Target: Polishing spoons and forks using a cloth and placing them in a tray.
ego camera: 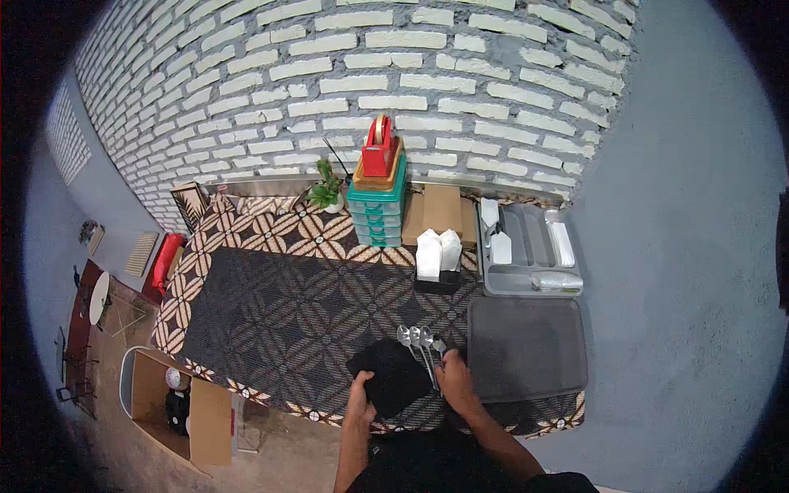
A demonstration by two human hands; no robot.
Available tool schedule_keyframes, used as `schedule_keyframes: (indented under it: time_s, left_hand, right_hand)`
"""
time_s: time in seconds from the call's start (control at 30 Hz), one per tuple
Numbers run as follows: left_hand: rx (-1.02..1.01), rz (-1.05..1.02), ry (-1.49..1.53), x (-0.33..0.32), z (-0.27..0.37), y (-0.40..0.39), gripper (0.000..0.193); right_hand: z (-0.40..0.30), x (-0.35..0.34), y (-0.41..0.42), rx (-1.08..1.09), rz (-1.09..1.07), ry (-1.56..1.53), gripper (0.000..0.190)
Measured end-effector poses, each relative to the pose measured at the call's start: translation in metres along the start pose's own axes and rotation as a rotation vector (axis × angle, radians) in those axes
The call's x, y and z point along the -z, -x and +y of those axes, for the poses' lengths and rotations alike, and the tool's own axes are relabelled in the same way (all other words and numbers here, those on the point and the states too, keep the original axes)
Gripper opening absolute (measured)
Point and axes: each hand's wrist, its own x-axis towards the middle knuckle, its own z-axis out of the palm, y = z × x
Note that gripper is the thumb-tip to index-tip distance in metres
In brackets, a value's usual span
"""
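Note:
My left hand (362, 397) grips the near left edge of a black square item (394, 377), its thumb on top; whether that is a folded cloth or a box I cannot tell. Several metal spoons (426, 338) lie side by side along its right edge, bowls pointing away from me. My right hand (455, 381) has its fingers closed around the handle of the rightmost spoon (439, 346), whose bowl shows above the fingers. Beneath everything is a table with a patterned cloth and a dark mesh mat (259, 320).
Right of my right hand lies a grey plastic lid (527, 348). Behind it sits a grey cutlery tray (502, 285) with white packets. A black napkin holder (436, 285), teal drawer unit (377, 215), red tape dispenser (379, 154) and potted plant (327, 191) stand farther back. An open cardboard box (209, 425) is lower left.

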Motion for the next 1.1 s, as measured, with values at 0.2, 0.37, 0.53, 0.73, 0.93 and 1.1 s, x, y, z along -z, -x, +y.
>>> schedule_keyframes:
  time_s: [0.2, 0.37, 0.53, 0.73, 0.93, 1.1]
  left_hand:
    - [-0.018, 0.006, 0.087, 0.002, 0.002, 0.013, 0.05]
    - [-0.06, -0.065, 0.016, -0.022, 0.004, 0.027, 0.054]
    - [-0.322, -0.163, 0.248, -0.063, -0.014, 0.026, 0.057]
    - [-0.345, -0.082, -0.105, -0.064, -0.013, 0.026, 0.024]
    - [-0.539, 0.044, -0.164, -0.069, -0.005, 0.026, 0.02]
    - [-0.677, 0.181, -0.185, -0.076, 0.004, 0.032, 0.018]
  right_hand:
    - [0.021, 0.0, -0.006, -0.069, -0.038, 0.085, 0.019]
    - [-0.06, 0.041, 0.009, 0.007, -0.018, -0.199, 0.023]
    - [-0.099, 0.036, 0.026, 0.061, -0.067, -0.221, 0.013]
    - [-0.09, 0.044, 0.036, 0.234, -0.114, 0.0, 0.013]
    - [-0.1, 0.054, 0.037, -0.06, -0.521, -0.384, 0.022]
    - [-0.111, 0.066, 0.046, 0.0, -0.517, -0.24, 0.026]
